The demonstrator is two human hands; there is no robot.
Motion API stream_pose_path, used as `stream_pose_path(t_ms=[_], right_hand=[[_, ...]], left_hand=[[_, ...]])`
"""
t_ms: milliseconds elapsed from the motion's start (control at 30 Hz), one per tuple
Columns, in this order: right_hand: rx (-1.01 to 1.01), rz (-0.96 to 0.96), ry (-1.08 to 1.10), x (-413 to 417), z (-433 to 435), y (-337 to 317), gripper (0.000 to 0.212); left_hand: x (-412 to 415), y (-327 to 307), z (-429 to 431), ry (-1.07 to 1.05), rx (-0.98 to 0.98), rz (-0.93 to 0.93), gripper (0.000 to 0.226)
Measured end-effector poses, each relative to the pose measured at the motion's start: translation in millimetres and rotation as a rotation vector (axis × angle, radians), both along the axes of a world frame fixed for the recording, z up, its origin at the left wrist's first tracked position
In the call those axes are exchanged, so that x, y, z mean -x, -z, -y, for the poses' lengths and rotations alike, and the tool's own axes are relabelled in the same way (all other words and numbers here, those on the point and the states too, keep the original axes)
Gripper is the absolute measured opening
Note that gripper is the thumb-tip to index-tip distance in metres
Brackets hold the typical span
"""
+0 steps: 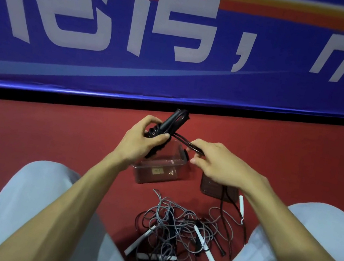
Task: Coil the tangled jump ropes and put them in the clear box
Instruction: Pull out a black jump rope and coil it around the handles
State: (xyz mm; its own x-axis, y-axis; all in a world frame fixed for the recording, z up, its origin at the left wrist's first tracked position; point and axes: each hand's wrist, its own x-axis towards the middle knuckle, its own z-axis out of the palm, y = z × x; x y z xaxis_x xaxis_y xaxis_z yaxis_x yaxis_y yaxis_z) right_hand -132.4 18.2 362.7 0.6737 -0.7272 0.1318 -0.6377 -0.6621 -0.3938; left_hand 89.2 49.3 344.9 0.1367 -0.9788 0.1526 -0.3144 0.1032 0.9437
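Observation:
A black jump rope (171, 122) with black handles is partly wound into a coil, held above the clear box (180, 166). My left hand (142, 140) grips the handles and the coil. My right hand (218, 162) pinches a loose loop of the same black rope just to the right. The rope's tail hangs down past my right wrist to the floor. The clear box stands open on the red floor under my hands. A tangled pile of grey ropes (175, 226) with white handles lies between my knees.
The clear lid (213, 188) lies flat to the right of the box. A blue banner (181, 40) with large white characters runs across the back, right behind the box. My knees in light trousers (39, 210) flank the pile on both sides.

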Motion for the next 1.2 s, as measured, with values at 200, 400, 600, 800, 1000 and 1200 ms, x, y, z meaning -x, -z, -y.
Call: stream_pose_path(t_ms=[200, 400, 600, 800, 1000, 1200], right_hand=[[0.364, -0.286, -0.146, -10, -17, 5, 0.028], [0.516, -0.008, -0.230, -11, -13, 8, 0.029], [0.254, 0.428, 0.174, -13, -2, 9, 0.015], [0.014, 0.459, 0.338, -17, -2, 4, 0.039], [-0.696, 0.876, 0.286, -3, 12, 2, 0.018], [-0.763, 0.936, 0.266, -5, 15, 2, 0.023]], left_hand=[[1, 17, 6, 0.099, -0.064, 0.587, 0.036], [8, 19, -1, 0.251, -0.051, 0.842, 0.049], [12, 8, -8, 0.331, 0.005, 0.816, 0.051], [17, 4, -15, 0.326, -0.015, 0.833, 0.051], [19, -6, -17, 0.470, -0.104, 0.409, 0.022], [18, -19, -22, 0.408, -0.115, -0.126, 0.036]])
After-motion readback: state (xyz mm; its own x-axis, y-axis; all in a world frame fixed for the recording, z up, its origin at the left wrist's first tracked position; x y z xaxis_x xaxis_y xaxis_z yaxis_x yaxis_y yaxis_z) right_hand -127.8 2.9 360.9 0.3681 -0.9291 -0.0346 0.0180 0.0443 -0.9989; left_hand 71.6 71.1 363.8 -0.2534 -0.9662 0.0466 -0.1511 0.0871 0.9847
